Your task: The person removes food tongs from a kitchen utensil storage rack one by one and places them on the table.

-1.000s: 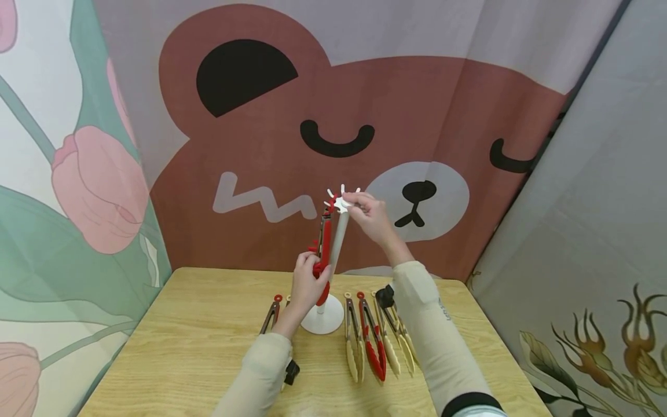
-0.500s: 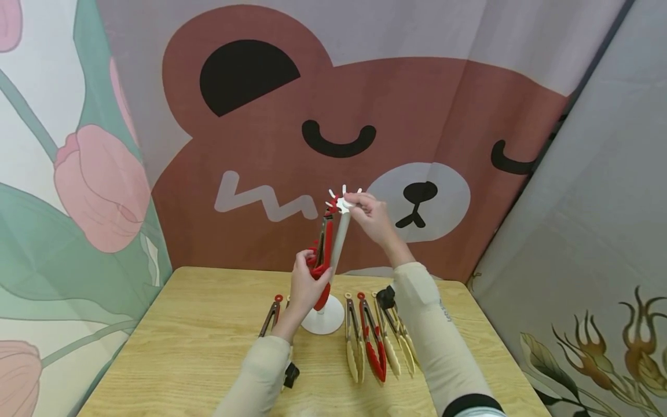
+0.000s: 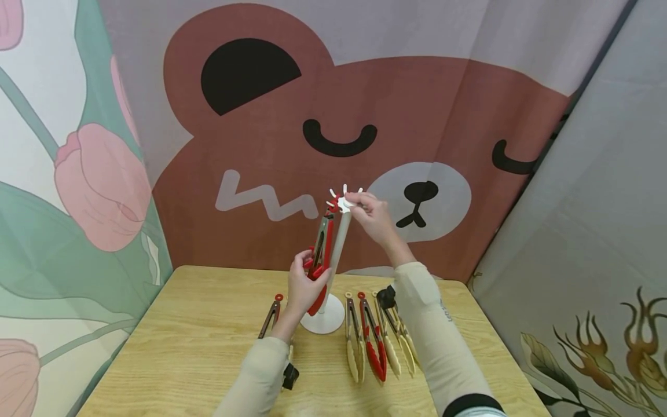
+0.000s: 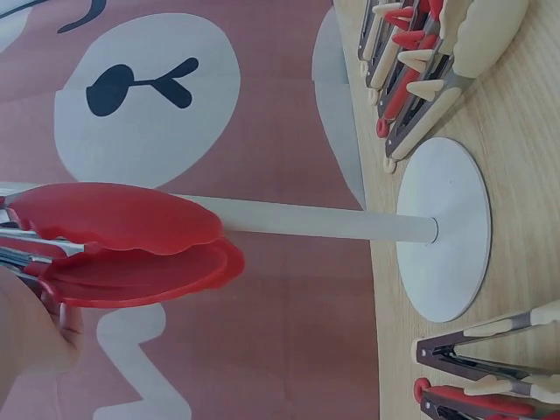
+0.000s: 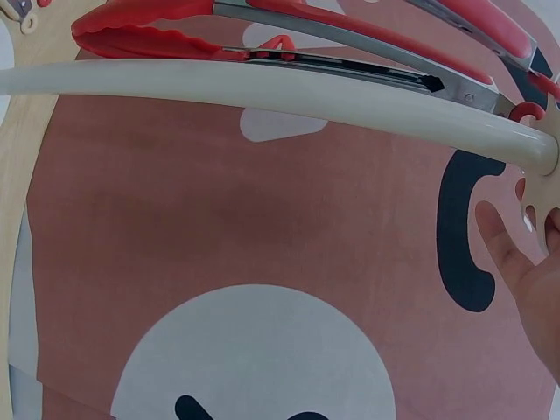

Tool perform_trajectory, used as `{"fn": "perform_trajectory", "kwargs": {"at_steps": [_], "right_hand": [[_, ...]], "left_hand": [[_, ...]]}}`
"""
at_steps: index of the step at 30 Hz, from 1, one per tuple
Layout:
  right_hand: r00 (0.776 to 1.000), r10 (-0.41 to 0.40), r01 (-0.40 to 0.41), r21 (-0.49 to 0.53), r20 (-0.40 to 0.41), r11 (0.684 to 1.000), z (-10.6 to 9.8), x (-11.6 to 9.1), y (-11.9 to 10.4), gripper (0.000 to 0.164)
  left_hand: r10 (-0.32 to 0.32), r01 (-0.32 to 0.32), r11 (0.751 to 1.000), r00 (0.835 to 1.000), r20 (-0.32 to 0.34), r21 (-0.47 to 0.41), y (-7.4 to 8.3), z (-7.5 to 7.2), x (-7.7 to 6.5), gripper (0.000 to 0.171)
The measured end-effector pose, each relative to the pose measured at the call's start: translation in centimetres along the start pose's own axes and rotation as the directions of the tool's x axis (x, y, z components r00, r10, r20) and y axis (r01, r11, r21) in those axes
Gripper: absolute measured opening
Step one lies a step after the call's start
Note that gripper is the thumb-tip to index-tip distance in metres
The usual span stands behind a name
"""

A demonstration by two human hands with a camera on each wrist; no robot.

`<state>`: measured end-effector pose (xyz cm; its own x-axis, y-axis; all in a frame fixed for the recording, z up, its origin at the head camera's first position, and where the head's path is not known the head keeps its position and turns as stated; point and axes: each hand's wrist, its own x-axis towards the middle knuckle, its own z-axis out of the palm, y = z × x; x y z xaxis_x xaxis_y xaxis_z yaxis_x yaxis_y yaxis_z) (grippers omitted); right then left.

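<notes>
A pair of red tongs hangs, slightly tilted, from the hooked top of a white stand. Around its lower handle my left hand holds it, thumb on the near side. The red scalloped heads point down beside the pole in the left wrist view. My right hand pinches the hook top of the stand from the right; its fingertips partly cover the hooks. In the right wrist view, part of a second red-handled utensil shows near the top.
The stand's round white base rests on the wooden table. Right of it lie several tongs, with cream tongs and red tongs among them. More tongs lie left, partly behind my left arm. A patterned curtain stands behind the table.
My left hand has shifted slightly down and left, and the lower end of the red tongs has swung left with it. My right hand stays at the hook top.
</notes>
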<state>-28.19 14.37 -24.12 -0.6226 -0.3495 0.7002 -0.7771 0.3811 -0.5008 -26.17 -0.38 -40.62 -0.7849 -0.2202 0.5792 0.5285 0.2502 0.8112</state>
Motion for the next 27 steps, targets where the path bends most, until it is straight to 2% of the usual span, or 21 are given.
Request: {"fn": "perform_trajectory", "kwargs": {"at_steps": [6, 11, 15, 18, 25, 27], "right_hand": [[1.0, -0.011, 0.011, -0.011, -0.017, 1.0, 0.0, 0.0, 0.0, 0.025], [1.0, -0.01, 0.01, -0.002, -0.022, 1.0, 0.1, 0.0, -0.1, 0.025], [1.0, -0.005, 0.005, 0.0, -0.021, 1.0, 0.1, 0.0, -0.1, 0.025], [1.0, -0.007, 0.007, -0.005, -0.022, 1.0, 0.1, 0.0, 0.0, 0.025], [0.999, -0.015, 0.015, -0.007, -0.031, 1.0, 0.2, 0.1, 0.1, 0.025], [0.999, -0.012, 0.012, -0.005, -0.032, 1.0, 0.3, 0.2, 0.1, 0.024]], "left_hand": [[-0.014, 0.014, 1.0, 1.0, 0.018, -0.014, 0.0, -0.2, -0.1, 0.043], [-0.069, 0.074, 0.991, 0.997, 0.044, -0.113, -0.2, -0.4, -0.3, 0.042], [-0.088, 0.098, 0.981, 0.994, 0.062, -0.168, -0.2, -0.5, -0.6, 0.043], [-0.085, 0.096, 0.979, 0.994, 0.068, -0.18, 0.0, -0.6, -0.6, 0.042], [-0.035, 0.045, 0.984, 0.998, 0.061, -0.175, 2.4, -1.2, -0.7, 0.035], [-0.021, 0.031, 0.986, 0.998, 0.058, -0.166, 2.5, -1.2, -0.6, 0.035]]}}
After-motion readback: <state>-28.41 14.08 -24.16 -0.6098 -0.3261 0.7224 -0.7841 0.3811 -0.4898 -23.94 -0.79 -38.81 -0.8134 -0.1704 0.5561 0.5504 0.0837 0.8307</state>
